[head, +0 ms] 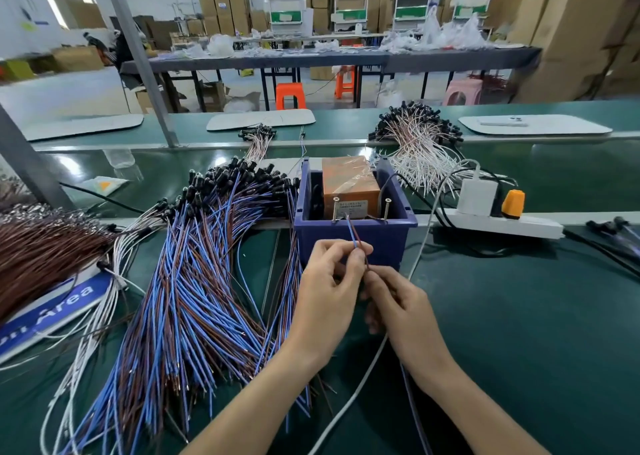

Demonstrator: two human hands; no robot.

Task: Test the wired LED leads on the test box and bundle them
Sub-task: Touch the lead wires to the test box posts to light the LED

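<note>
1. Left hand: thumb and forefinger pinched together on a single lead, a blue wire paired with a brown one.
2. Right hand: just beside the left, fingertips clamped on the same lead a little lower down.
3. The lead rises from the fingers to the front rim of the blue box, ending between two upright screws. Cannot tell whether its bare tips touch anything.
4. Inside the box sits an orange-brown block wrapped in clear tape.
5. Left of the box, a large loose pile of blue and brown leads fans across the green table, black caps at the far end.
6. Far left: a heap of brown wires above a blue sign.
7. Behind the box to the right, a heap of white-wired leads.
8. Right of the box, a white power strip carrying a white adapter and an orange plug.
</note>
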